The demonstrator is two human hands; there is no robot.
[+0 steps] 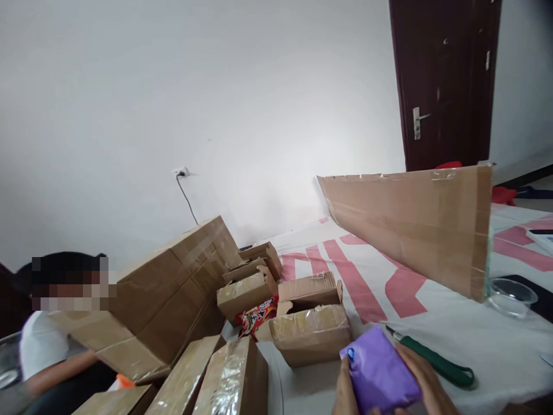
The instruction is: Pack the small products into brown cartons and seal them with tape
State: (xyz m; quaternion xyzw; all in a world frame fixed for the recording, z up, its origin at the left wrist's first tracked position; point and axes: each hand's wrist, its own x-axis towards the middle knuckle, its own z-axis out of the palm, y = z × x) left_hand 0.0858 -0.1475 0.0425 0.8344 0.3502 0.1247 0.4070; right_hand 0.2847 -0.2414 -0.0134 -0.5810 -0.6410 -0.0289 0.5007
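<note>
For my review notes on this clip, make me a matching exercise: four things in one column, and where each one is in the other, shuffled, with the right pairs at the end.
Things:
1. purple packet
2. green tool
3. plug
4. clear tub

Places:
A. in the wall socket
B. next to the right-hand end of the cardboard panel
C. held between the left hand and the right hand
D. on the cloth, close by the right hand

Pairs: 1-C, 2-D, 3-A, 4-B
</note>
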